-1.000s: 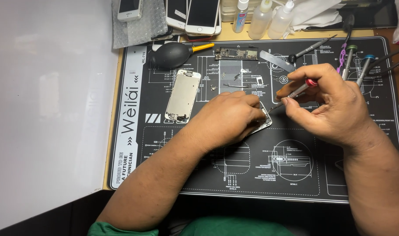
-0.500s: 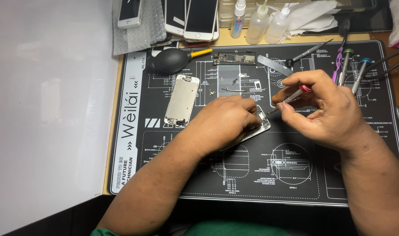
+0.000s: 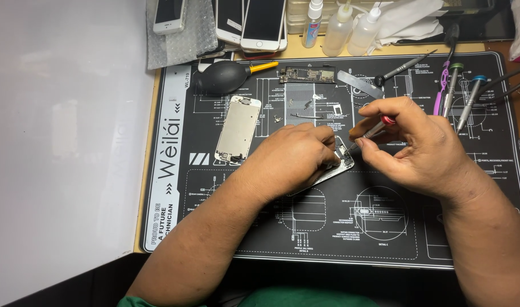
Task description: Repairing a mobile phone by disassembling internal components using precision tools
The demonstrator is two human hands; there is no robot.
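The phone body [image 3: 337,166] lies near the middle of the black work mat [image 3: 174,187], pinned under the left hand [image 3: 291,162], whose grip is closed on its edge, while the right hand [image 3: 411,145] pinches a small red-capped screwdriver [image 3: 374,129] with its tip at the body's upper end. By my reckoning the teardown is well along: the screen panel [image 3: 238,129] lies left of the body and the circuit board [image 3: 308,74] above it (both already out), so only small fasteners and parts seem left inside.

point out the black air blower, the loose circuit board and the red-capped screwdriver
black air blower [image 3: 223,77], head view, on its rubber bulb
loose circuit board [image 3: 307,74], head view, mid-board
red-capped screwdriver [image 3: 375,128], head view, on its shaft
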